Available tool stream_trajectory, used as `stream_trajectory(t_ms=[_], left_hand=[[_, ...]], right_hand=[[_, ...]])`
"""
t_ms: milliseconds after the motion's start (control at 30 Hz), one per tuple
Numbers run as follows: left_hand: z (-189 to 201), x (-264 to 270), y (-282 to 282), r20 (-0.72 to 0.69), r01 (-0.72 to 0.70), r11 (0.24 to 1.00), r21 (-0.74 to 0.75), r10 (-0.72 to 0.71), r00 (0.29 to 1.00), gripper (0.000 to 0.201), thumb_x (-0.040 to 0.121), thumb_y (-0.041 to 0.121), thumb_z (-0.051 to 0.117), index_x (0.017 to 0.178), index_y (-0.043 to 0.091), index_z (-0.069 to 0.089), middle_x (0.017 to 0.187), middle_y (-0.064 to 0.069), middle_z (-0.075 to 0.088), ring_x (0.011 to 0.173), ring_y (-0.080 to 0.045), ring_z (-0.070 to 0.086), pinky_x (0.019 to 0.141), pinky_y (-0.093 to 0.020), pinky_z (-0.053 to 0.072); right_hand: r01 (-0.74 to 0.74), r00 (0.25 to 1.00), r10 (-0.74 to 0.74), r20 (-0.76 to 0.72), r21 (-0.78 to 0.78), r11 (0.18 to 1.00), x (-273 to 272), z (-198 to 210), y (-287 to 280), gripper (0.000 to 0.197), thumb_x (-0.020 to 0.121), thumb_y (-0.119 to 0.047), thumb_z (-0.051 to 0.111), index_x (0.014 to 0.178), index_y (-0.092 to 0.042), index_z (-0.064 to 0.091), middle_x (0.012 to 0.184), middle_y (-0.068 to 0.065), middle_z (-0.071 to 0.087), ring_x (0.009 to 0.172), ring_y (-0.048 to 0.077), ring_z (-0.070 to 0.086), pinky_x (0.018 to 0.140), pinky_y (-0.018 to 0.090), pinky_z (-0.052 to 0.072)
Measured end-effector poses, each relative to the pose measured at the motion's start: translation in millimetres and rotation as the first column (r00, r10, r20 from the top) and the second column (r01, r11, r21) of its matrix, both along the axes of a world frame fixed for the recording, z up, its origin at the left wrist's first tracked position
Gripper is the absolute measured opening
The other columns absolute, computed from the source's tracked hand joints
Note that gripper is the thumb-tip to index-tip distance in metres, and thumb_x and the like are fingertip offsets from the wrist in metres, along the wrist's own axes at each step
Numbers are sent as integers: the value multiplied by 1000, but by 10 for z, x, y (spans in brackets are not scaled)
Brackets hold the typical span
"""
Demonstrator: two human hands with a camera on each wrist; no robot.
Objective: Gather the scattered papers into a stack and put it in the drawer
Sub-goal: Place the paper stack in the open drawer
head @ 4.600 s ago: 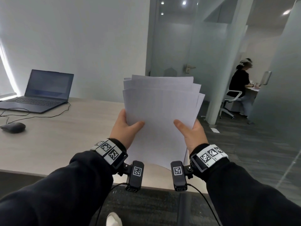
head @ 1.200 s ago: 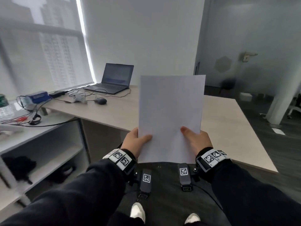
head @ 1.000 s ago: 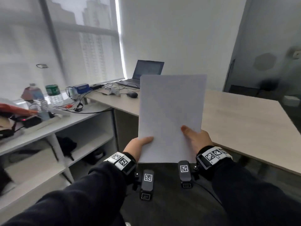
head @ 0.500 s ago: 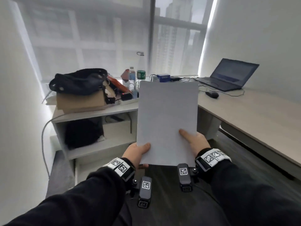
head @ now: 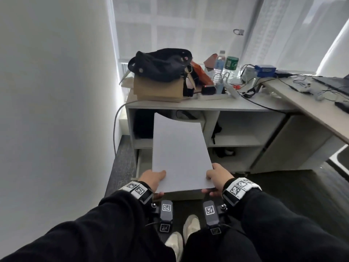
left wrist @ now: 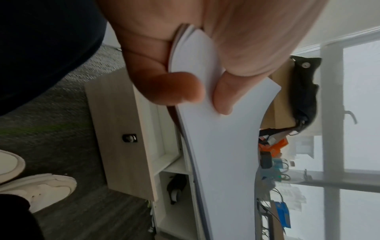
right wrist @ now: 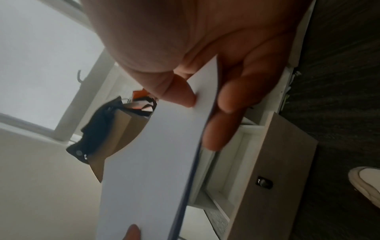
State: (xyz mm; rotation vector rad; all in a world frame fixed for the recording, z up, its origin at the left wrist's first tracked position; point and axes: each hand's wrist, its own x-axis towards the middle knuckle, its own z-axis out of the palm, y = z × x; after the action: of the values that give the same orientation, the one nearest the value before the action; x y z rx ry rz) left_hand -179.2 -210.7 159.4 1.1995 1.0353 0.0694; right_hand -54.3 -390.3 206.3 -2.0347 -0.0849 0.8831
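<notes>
Pinching the stack (head: 180, 154) by its near corners, left hand (head: 153, 179) and right hand (head: 217, 176), we hold it lengthwise above the open drawer (left wrist: 131, 129).

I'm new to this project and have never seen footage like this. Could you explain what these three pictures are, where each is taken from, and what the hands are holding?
No machine here: a person wears three cameras. The big picture is from the head, looking down at both arms. The other two are from each wrist, looking along the fingers.

The left hand and right hand each pinch a bottom corner of a squared-up stack of papers, thumb on top, fingers beneath. The wrist views show an open drawer just below the stack.

Behind stands a white shelf unit; on top lie a cardboard box with a black bag on it, bottles and cables.
</notes>
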Motion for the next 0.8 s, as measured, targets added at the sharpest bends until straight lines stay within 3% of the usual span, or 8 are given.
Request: stream_trajectory(t_ms=[67, 167, 267, 367, 467, 567, 700, 800], left_hand=[[-150, -3, 120, -60, -9, 1000, -23, 8, 998, 27, 91, 24, 65, 110, 6, 56, 108, -18, 63, 78, -31, 62, 38, -28, 49], [-399, 22, 308, -169, -34, 999, -37, 27, 985, 27, 89, 6, 54, 116, 6, 50, 116, -24, 55, 76, -37, 59, 36, -30, 49], [-668, 75, 526, -268, -10, 1000, -8, 7, 963, 32, 83, 1, 46, 115, 1, 47, 106, -22, 52, 74, -37, 57, 40, -30, 49], [-947, 157, 796, -352, 83, 995, 61, -57, 934, 41, 78, 4, 45, 118, -5, 46, 88, -17, 51, 65, -31, 54, 40, -25, 42], [-1155, 284, 1107, -386, 158, 983, 98, -108, 916, 44, 70, 10, 48, 109, -9, 51, 74, -12, 50, 58, -25, 50, 47, -23, 35], [-1377, 467, 1403, -364, 200, 972, 127, -142, 920, 36, 69, 14, 50, 101, 0, 54, 72, -9, 51, 52, -23, 48, 46, -23, 38], [-1655, 758, 1710, -329, 224, 962, 154, -164, 930, 19, 83, 5, 55, 99, 12, 62, 81, -8, 63, 53, -20, 51, 48, -24, 39], [-1884, 1008, 1915, -348, 236, 957, 168, -167, 923, 14, 85, 6, 56, 90, 18, 60, 81, -6, 65, 57, -22, 55, 50, -26, 41]], right_hand=[[-55, 998, 56, 16, -58, 997, 60, -152, 141, 36, 86, -6, 36, 119, -17, 45, 99, 12, 57, 44, 22, 56, 36, 16, 37], [-111, 994, 110, -16, -95, 989, 141, -435, 364, 38, 87, -1, 35, 120, -15, 46, 92, 13, 51, 51, 21, 46, 30, 12, 31], [-155, 987, 147, -67, -139, 978, 250, -773, 617, 35, 86, 1, 36, 117, -9, 48, 81, 13, 50, 51, 21, 45, 30, 12, 32], [-167, 980, 142, -139, -187, 968, 385, -1062, 890, 18, 86, 2, 36, 98, -6, 49, 71, 11, 48, 47, 21, 44, 32, 13, 32], [-152, 973, 108, -202, -217, 964, 586, -1359, 1191, 20, 89, -4, 38, 77, -18, 46, 71, 6, 46, 51, 20, 46, 45, 21, 39], [-144, 963, 79, -259, -247, 958, 864, -1647, 1524, 17, 86, 2, 33, 82, -9, 46, 71, 14, 43, 45, 21, 45, 45, 25, 38], [-94, 969, 22, -247, -284, 954, 1252, -1964, 1889, 16, 86, 6, 32, 87, -5, 43, 65, 15, 41, 29, 18, 44, 37, 21, 37], [-39, 963, -39, -267, -283, 958, 1469, -2217, 2103, 15, 85, 5, 32, 84, -6, 41, 62, 13, 40, 40, 20, 45, 41, 23, 35]])
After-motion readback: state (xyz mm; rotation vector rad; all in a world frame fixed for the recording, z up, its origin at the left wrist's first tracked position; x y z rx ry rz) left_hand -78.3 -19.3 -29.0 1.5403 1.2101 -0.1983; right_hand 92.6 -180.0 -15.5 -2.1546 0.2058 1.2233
